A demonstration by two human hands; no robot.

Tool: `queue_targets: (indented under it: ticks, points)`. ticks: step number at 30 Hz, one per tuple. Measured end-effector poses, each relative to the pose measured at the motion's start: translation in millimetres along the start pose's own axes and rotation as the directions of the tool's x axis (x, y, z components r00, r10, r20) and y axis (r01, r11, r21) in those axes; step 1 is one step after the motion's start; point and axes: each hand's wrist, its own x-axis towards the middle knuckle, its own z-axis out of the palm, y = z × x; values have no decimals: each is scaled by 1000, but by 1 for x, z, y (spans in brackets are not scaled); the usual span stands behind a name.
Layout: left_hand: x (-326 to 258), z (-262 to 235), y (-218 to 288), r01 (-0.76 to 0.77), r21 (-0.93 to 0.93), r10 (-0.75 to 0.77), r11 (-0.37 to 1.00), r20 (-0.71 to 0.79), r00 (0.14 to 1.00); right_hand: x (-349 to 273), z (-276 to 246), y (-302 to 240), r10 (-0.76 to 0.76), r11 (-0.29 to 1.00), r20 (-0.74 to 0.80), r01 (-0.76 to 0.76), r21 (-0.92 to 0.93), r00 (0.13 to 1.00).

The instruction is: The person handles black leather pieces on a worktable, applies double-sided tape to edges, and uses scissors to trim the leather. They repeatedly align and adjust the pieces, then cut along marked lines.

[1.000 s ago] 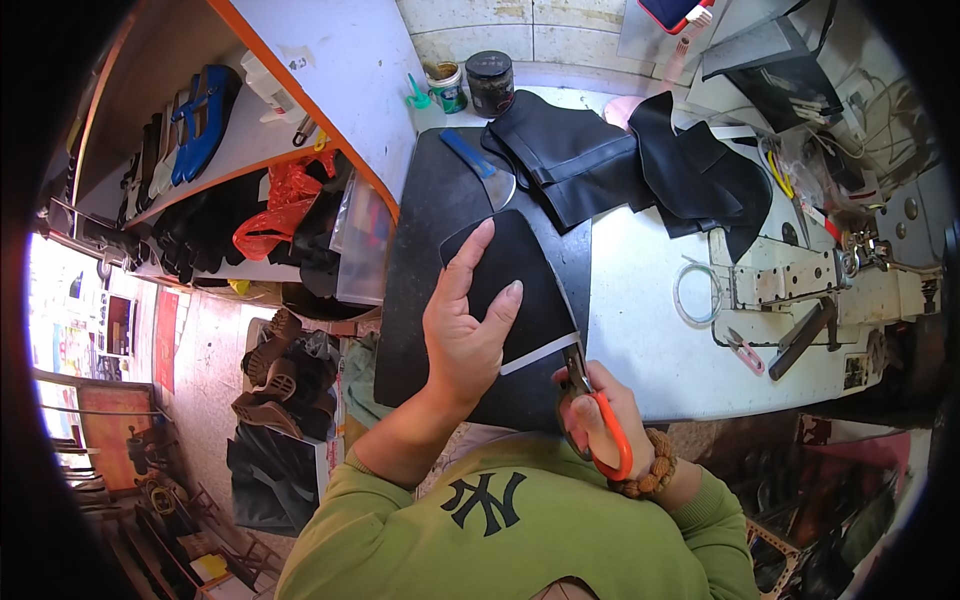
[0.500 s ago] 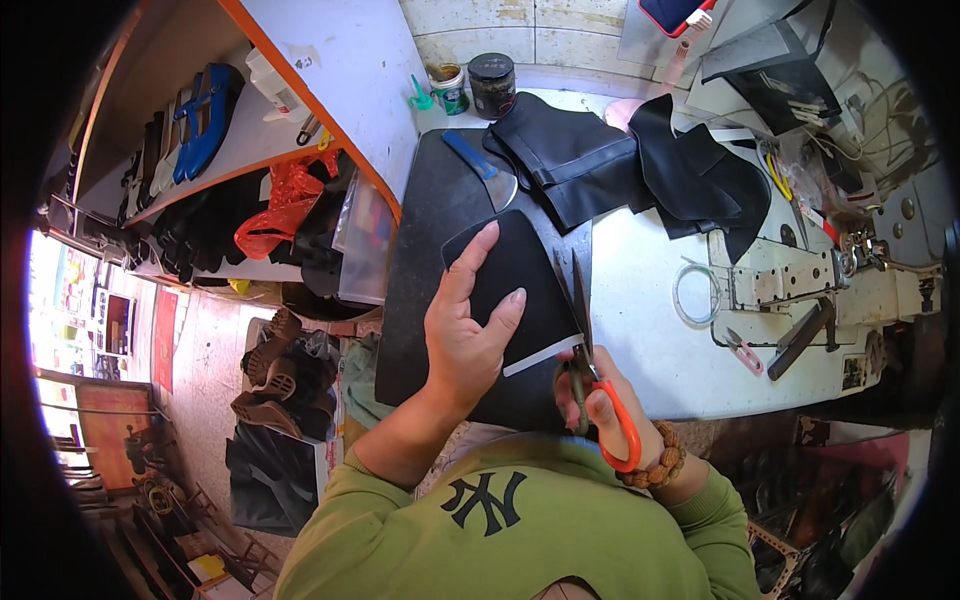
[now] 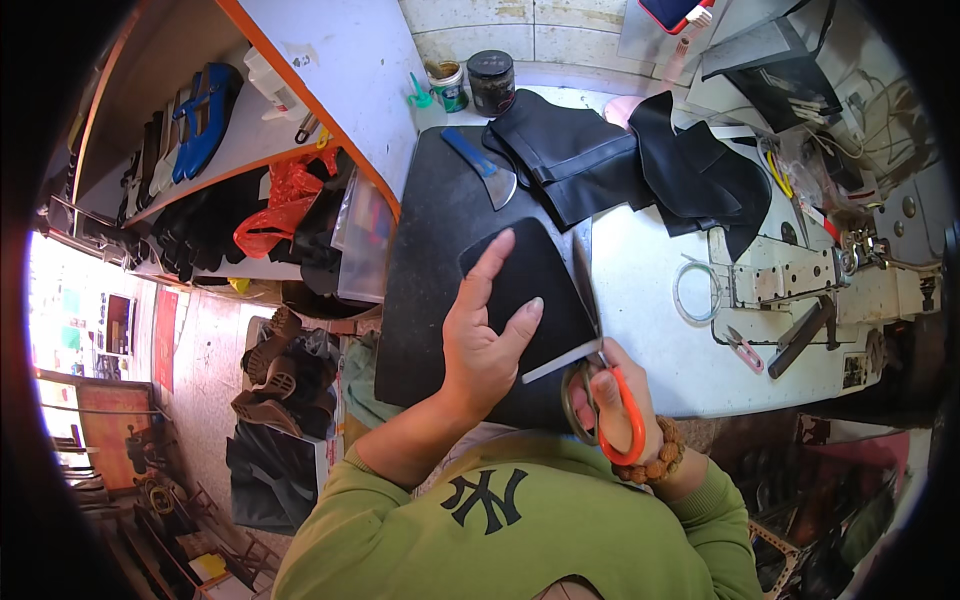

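Note:
My left hand (image 3: 478, 348) holds a flat black piece of material (image 3: 548, 278), thumb and forefinger stretched over its top face and the other fingers hidden. A pale strip (image 3: 560, 362) runs along the edge of that piece closest to me. In my right hand (image 3: 640, 392) is a pair of scissors (image 3: 630, 430) with one orange loop and one dull brownish loop. Their blades point away from me along the right edge of the black piece and look nearly together. Whether they touch the material I cannot tell.
Beneath the hands lies a dark mat (image 3: 425, 240), with a blue-handled curved knife (image 3: 482, 167) on it. Black boot-shaft pieces (image 3: 565, 155) lie beyond. A sewing machine (image 3: 775, 275), thread snips (image 3: 744, 350) and a coil (image 3: 697, 290) occupy the right; jars (image 3: 491, 82) stand at the back.
The black piece and my left hand have shifted slightly right and toward me. The scissor blades, apart before, have come nearly together, and my right hand has turned a little.

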Motion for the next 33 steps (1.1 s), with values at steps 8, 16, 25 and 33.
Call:
queue_targets:
  ticks: [8,16,25,33]
  points:
    - [-36,25,-2,305,-647,-167,699,267,949,28,11,-8,-278,916,-393,365,167,877]
    - [0,-38,-11,252,-350,-58,902,481,875,41,-45,-63,-30,976,1,29,-218,1000]
    - [5,-27,6,360,-50,-280,931,534,798,53,-27,-50,-183,982,15,182,58,983]
    - [-3,-20,-7,122,-167,-110,978,80,991,-6,-9,5,34,993,213,-57,104,976]
